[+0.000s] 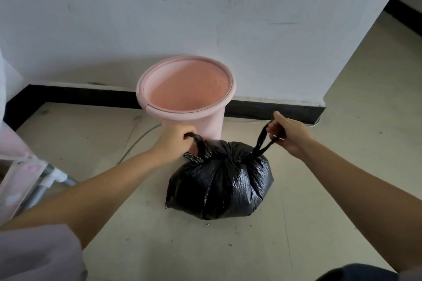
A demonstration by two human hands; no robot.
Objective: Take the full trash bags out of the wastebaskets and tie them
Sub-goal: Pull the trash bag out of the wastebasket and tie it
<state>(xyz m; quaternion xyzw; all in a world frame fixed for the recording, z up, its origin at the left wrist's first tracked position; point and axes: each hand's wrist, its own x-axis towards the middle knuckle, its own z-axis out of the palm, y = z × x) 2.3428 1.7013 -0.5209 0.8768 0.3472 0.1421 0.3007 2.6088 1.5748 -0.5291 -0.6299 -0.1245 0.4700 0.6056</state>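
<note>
A full black trash bag (pixel 220 181) sits on the floor, its top gathered into a bunch at the middle. My left hand (pixel 175 141) grips the bag's left handle loop, pulled out to the left. My right hand (pixel 288 134) holds the right handle loop, stretched up and to the right. Just behind the bag stands a pink wastebasket (pixel 186 89), with no bag inside, tilted slightly toward me against the wall.
A white wall with a black baseboard (pixel 274 109) runs behind the wastebasket. A pink piece of furniture with metal tube legs (pixel 41 187) stands at the left. A thin cable (pixel 137 141) lies on the beige floor left of the wastebasket.
</note>
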